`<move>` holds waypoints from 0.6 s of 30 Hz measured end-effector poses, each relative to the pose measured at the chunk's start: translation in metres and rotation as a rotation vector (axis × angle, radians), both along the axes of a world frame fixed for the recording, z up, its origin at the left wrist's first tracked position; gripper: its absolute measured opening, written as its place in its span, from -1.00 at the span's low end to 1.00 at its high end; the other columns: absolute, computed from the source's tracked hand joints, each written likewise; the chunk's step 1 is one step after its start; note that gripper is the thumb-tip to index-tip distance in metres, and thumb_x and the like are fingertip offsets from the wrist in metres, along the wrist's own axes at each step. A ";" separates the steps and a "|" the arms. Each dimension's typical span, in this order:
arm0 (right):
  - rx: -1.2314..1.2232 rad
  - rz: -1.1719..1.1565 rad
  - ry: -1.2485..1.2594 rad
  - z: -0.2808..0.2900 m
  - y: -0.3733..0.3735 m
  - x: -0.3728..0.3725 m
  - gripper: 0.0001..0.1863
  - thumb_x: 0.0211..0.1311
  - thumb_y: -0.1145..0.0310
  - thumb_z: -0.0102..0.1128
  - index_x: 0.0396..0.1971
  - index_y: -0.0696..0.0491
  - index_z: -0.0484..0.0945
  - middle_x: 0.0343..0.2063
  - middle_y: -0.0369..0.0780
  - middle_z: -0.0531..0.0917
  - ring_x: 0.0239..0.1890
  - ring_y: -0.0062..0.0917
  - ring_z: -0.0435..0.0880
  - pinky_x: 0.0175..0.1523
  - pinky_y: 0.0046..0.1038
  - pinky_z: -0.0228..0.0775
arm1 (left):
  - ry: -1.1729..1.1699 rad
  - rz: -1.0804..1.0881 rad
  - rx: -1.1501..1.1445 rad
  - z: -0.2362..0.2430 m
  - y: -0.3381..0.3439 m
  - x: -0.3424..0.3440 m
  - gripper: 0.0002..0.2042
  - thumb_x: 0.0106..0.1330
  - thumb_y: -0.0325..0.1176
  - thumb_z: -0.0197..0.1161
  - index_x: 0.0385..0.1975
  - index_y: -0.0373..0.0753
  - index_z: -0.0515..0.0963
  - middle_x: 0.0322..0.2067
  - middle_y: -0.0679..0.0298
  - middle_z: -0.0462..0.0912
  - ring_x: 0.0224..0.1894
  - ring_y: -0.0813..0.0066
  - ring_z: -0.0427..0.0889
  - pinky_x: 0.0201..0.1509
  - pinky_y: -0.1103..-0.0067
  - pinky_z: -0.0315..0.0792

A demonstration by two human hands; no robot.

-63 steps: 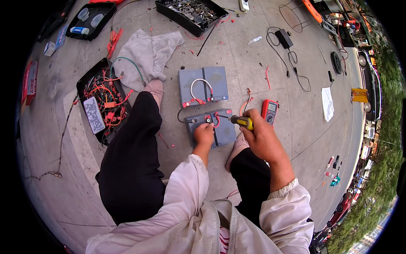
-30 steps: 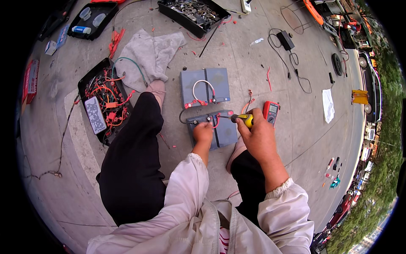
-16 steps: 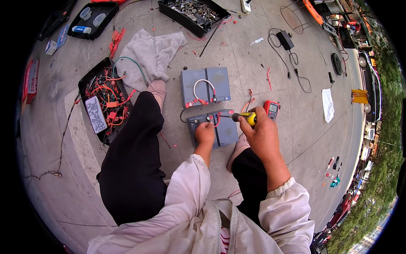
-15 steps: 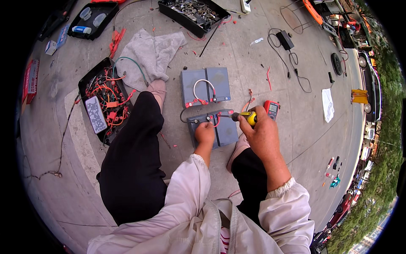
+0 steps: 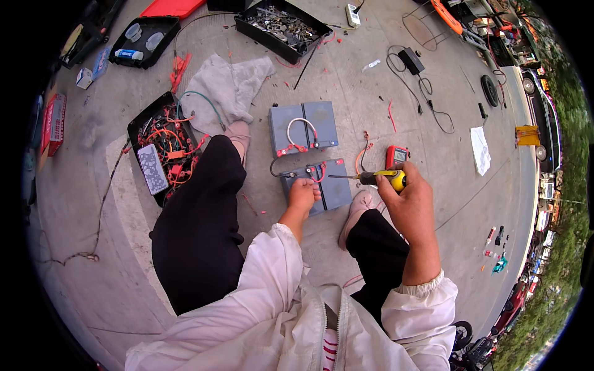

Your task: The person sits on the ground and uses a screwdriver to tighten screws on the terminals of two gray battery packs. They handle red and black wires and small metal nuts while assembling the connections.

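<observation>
Two pairs of grey batteries stand on the ground between my feet. My left hand point(image 5: 302, 199) rests on the nearer pair point(image 5: 334, 196), its fingers closed around the lower part of a short red cable point(image 5: 322, 174); the fingertips are partly hidden. In my right hand point(image 5: 408, 196) is a yellow-and-black screwdriver point(image 5: 369, 178), gripped by the handle. Its shaft points left above the nearer pair, the tip apart from the red cable. A white cable point(image 5: 289, 128) arches over the farther pair point(image 5: 322, 117). One black cable point(image 5: 273, 166) joins the two pairs on the left side.
A red multimeter point(image 5: 396, 154) lies beyond my right hand. On the left sits a black tray of cables point(image 5: 137, 127), near a grey cloth point(image 5: 216, 86). Farther off are a black bin of metal parts point(image 5: 247, 29), a black power adapter point(image 5: 411, 60) and a white sheet point(image 5: 479, 151).
My right hand has drawn back to the right and nearer to me, taking the screwdriver tip away from the battery terminal. My left hand stays at the red cable. The view has shifted slightly.
</observation>
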State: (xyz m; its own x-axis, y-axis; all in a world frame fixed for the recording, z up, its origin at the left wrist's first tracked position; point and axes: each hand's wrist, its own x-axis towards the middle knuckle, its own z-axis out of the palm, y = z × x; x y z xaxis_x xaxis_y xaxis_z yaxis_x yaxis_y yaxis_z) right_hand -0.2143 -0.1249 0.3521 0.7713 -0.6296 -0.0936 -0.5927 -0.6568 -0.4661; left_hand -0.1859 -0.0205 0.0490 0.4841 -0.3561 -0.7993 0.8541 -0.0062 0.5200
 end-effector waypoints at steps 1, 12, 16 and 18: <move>0.011 0.005 -0.002 0.003 0.003 -0.004 -0.70 0.10 0.28 0.36 -0.34 0.20 0.51 -0.55 -0.01 0.64 -0.50 -0.17 0.66 -0.39 -0.33 0.47 | 0.019 0.020 -0.054 0.006 0.004 0.002 -0.90 0.45 -0.46 -0.07 -0.19 -0.25 0.42 -0.24 0.17 0.58 -0.36 0.53 0.53 -0.37 0.61 0.50; 0.168 -0.047 -0.121 0.003 0.023 -0.032 -0.69 0.14 0.28 0.33 -0.31 0.23 0.51 -0.59 -0.09 0.61 -0.57 -0.44 0.60 -0.41 -0.45 0.42 | 0.260 0.369 -0.391 0.036 0.020 0.009 -0.77 0.48 -0.21 0.04 -0.32 -0.23 0.47 -0.35 0.32 0.56 -0.48 0.66 0.42 -0.47 0.69 0.37; 0.205 -0.065 -0.154 0.004 0.023 -0.031 -0.70 0.14 0.30 0.33 -0.31 0.23 0.51 -0.59 -0.13 0.61 -0.57 -0.50 0.59 -0.42 -0.48 0.41 | 0.281 0.449 -0.441 0.034 0.022 0.008 -0.80 0.46 -0.23 0.07 -0.23 -0.23 0.52 -0.42 0.37 0.49 -0.48 0.65 0.42 -0.46 0.70 0.36; 0.219 -0.078 -0.167 0.004 0.022 -0.029 -0.70 0.15 0.30 0.32 -0.31 0.23 0.51 -0.60 -0.14 0.61 -0.57 -0.53 0.58 -0.42 -0.49 0.41 | 0.268 0.458 -0.424 0.032 0.023 0.009 -0.80 0.46 -0.24 0.09 -0.19 -0.23 0.54 -0.41 0.37 0.49 -0.46 0.64 0.42 -0.43 0.69 0.36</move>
